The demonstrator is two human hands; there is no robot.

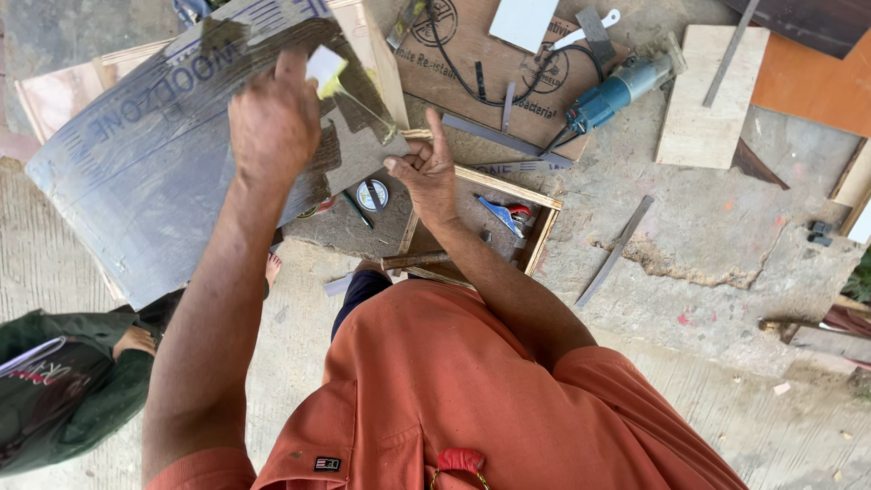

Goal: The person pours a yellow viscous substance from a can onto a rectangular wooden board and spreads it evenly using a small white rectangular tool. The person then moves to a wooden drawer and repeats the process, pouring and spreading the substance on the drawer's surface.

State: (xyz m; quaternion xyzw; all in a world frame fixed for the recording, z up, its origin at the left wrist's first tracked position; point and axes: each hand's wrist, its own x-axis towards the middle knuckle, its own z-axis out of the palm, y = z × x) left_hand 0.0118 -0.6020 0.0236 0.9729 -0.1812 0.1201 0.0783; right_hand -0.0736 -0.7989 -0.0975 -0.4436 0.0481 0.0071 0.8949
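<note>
Left hand [272,122] grips a small white scraper [327,71] against the grey sheet [145,154]. Right hand [425,172], half curled and holding nothing, steadies the sheet's edge above the wooden tray [544,222].

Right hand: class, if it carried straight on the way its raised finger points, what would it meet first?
Probably the long grey metal strip just beyond the right hand, then the brown printed board; depth is unclear.
</note>
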